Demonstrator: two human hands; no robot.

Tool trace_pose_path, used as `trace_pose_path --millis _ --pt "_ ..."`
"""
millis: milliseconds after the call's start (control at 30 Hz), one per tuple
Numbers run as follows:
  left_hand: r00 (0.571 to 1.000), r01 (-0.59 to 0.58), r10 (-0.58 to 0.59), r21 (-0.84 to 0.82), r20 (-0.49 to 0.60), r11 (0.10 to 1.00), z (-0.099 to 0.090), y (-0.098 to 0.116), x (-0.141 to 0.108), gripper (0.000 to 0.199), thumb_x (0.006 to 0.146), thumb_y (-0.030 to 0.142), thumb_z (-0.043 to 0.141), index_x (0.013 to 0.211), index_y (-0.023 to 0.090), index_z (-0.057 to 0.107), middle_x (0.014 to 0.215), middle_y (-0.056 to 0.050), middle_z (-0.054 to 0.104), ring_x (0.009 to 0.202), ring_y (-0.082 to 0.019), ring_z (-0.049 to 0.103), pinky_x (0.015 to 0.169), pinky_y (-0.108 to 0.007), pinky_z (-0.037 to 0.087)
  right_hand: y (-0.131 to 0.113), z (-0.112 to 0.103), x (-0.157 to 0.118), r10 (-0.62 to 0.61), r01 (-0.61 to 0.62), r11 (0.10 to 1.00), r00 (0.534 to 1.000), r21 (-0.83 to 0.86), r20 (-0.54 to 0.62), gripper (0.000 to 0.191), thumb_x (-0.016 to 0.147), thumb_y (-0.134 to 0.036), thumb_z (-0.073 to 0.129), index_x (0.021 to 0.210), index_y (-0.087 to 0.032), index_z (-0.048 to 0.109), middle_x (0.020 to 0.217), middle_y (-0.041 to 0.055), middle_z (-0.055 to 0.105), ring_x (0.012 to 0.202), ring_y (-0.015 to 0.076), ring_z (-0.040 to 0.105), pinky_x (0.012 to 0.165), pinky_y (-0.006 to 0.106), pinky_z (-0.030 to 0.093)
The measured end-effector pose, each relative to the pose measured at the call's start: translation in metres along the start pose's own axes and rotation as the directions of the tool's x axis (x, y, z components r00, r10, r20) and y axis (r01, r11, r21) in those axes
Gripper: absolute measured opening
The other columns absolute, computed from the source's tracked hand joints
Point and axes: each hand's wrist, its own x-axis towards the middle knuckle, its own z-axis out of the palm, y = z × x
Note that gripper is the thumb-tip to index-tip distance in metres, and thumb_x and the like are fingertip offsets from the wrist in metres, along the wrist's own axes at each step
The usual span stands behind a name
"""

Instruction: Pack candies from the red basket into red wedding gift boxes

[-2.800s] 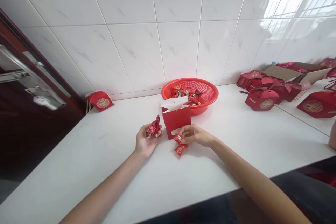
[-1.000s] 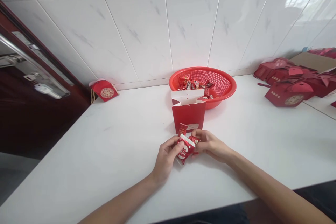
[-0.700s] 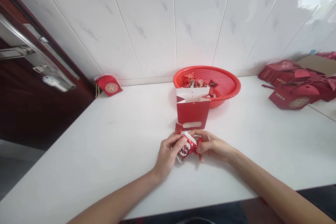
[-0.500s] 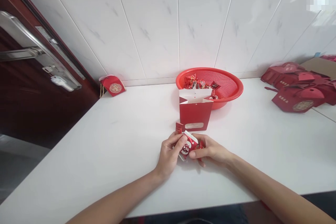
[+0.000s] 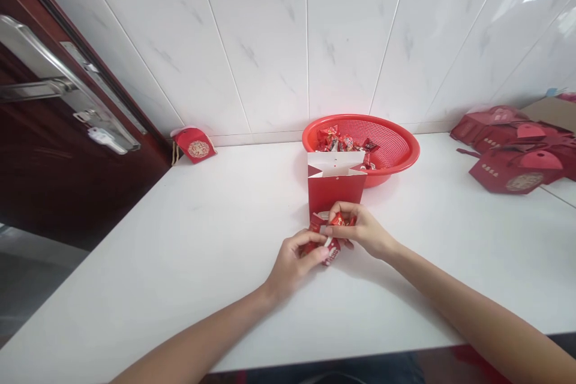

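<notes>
In my left hand (image 5: 299,258) are red wrapped candies (image 5: 332,252), pinched between thumb and fingers, one with white lettering. My right hand (image 5: 362,231) grips a small red-and-gold wrapped candy (image 5: 338,220) just beside them. Both hands are close together above the white table, with fingertips almost meeting. Right behind them stands a red paper gift box (image 5: 335,189), its top open and its white inside showing; my hands cover its lower front. A red mesh basket (image 5: 398,162) holding several wrapped candies (image 5: 333,139) is behind the box.
A folded red gift box (image 5: 195,145) stands at the back left by the door (image 5: 36,150). Several finished-looking red boxes (image 5: 515,171) are piled at the right, near a cardboard piece (image 5: 551,113). White tiles (image 5: 256,60) line the wall behind the table (image 5: 225,222).
My right hand has moved up toward the box with the red-and-gold candy. The lettered candy in my left hand has turned and tilted downward.
</notes>
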Motion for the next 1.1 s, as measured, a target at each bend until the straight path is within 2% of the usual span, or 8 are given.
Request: trace_pose_path --millis 200,300,433,633,767,900,1033,1100 --pt "0.997 -0.071 0.063 0.354 0.034 0.933 -0.002 -0.005 -0.001 0.021 0.084 0.039 0.069 0.089 0.02 0.078 0.089 -0.006 0.069 0.079 -0.02 0.061 0.073 -0.031 0.049 0.014 0.003 -0.008 0.082 -0.081 0.997 0.993 0.018 -0.079 0.041 0.068 -0.042 0.086 0.073 -0.019 0.053 0.056 -0.0054 0.057 0.045 0.0083 0.047 0.041 0.021 0.034" --pt "0.996 -0.081 0.086 0.274 -0.006 0.958 -0.003 -0.006 -0.001 0.025 0.09 0.041 0.064 0.087 0.019 0.075 0.088 -0.006 0.068 0.082 -0.02 0.061 0.075 -0.03 0.049 0.008 -0.002 -0.012 0.041 -0.038 0.999 0.996 0.037 -0.082 0.045 0.066 -0.045 0.087 0.07 -0.02 0.05 0.056 -0.0059 0.055 0.044 0.008 0.045 0.039 0.022 0.034" --pt "0.978 -0.121 0.143 0.151 -0.149 0.981 -0.002 -0.003 -0.003 0.023 0.091 0.042 0.066 0.092 0.02 0.073 0.093 -0.006 0.069 0.085 -0.02 0.062 0.077 -0.029 0.05 0.003 -0.007 -0.014 0.032 -0.028 0.998 0.996 0.059 -0.077 0.047 0.066 -0.047 0.088 0.069 -0.019 0.05 0.062 -0.0035 0.057 0.047 0.0074 0.044 0.037 0.02 0.03" --pt "0.924 -0.185 0.21 0.108 -0.319 0.977 -0.002 0.003 -0.005 0.019 0.089 0.04 0.07 0.086 0.021 0.071 0.077 -0.001 0.063 0.081 -0.02 0.062 0.077 -0.028 0.051 0.01 -0.006 -0.014 0.043 -0.046 0.996 0.998 0.076 0.041 0.043 0.066 -0.041 0.089 0.075 -0.019 0.053 0.058 -0.006 0.055 0.044 0.006 0.04 0.038 0.02 0.028" --pt "0.951 -0.152 0.168 0.079 -0.261 0.985 -0.004 0.004 -0.003 0.02 0.088 0.041 0.071 0.089 0.021 0.073 0.083 -0.003 0.065 0.087 -0.021 0.063 0.08 -0.03 0.052 0.01 -0.003 -0.017 -0.037 0.036 0.999 0.999 -0.011 -0.035 0.039 0.067 -0.04 0.089 0.078 -0.019 0.057 0.062 -0.0049 0.058 0.048 0.0067 0.043 0.043 0.022 0.033" --pt "0.976 -0.108 0.118 0.062 -0.185 0.992 -0.008 0.001 0.001 0.025 0.083 0.043 0.076 0.097 0.023 0.077 0.101 -0.006 0.069 0.095 -0.022 0.063 0.083 -0.03 0.051 0.008 0.001 -0.022 -0.144 0.129 0.976 0.987 -0.173 -0.076 0.032 0.07 -0.039 0.087 0.077 -0.02 0.062 0.082 0.0028 0.068 0.064 0.0128 0.057 0.056 0.027 0.045" --pt "0.977 -0.153 0.158 0.046 -0.144 0.987 -0.008 0.0 0.004 0.023 0.085 0.045 0.075 0.088 0.022 0.081 0.098 -0.006 0.069 0.094 -0.022 0.063 0.085 -0.031 0.05 0.008 0.002 -0.024 -0.151 0.134 0.97 0.986 -0.204 -0.07 0.033 0.073 -0.042 0.085 0.073 -0.019 0.061 0.111 0.0103 0.071 0.076 0.017 0.065 0.062 0.03 0.049" --pt "0.975 -0.158 0.16 0.024 -0.151 0.987 -0.007 0.001 0.005 0.025 0.084 0.045 0.075 0.082 0.021 0.081 0.093 -0.006 0.069 0.09 -0.022 0.062 0.083 -0.032 0.05 0.008 0.002 -0.023 -0.142 0.128 0.977 0.987 -0.169 -0.075 0.035 0.072 -0.042 0.085 0.07 -0.018 0.06 0.111 0.0109 0.072 0.069 0.0141 0.063 0.057 0.028 0.047"
